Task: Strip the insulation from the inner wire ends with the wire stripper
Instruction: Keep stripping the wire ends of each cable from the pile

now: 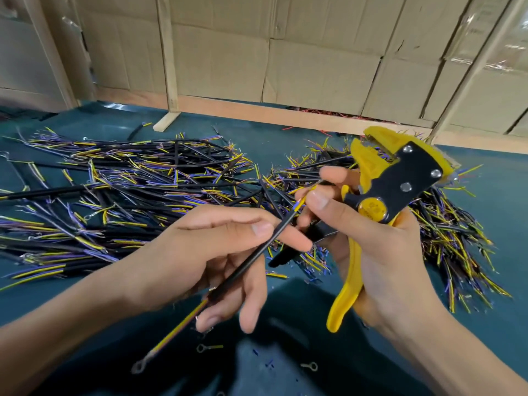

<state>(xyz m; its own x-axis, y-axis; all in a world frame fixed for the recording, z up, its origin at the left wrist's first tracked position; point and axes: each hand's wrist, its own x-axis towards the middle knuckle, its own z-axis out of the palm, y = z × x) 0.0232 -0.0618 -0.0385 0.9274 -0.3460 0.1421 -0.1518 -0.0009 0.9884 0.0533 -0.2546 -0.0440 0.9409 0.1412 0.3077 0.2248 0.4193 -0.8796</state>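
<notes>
The left hand (pixel 217 252) pinches a black cable (pixel 251 261) between thumb and forefinger, and the other fingers hang loosely under it. The cable runs on a slant, from low left near the body up to the right. Its lower end, with a yellow wire and a ring terminal (pixel 139 367), hangs below the left hand. Its upper end opens into thin inner wires (pixel 300 204), yellow and blue, and these point up and to the right.

The right hand (pixel 380 250) grasps the yellow handles of the stripper (pixel 400 178) with palm and lower fingers, while its thumb and forefinger pinch the tip of the inner wires. The head of the stripper stands up and to the right of this tip, with the jaws facing up and left, and they look a little apart. So the wire end lies just beside the tool but below its mouth, not between the jaws.

In my judgement the next move must bring the wire tip along the cable's axis up into the mouth, or tilt the head down to it. The right hand is nearer to the tip; the left hand holds further back and steers.

Heaps of cables (pixel 128 181) lie on the green table (pixel 485 238) behind.
</notes>
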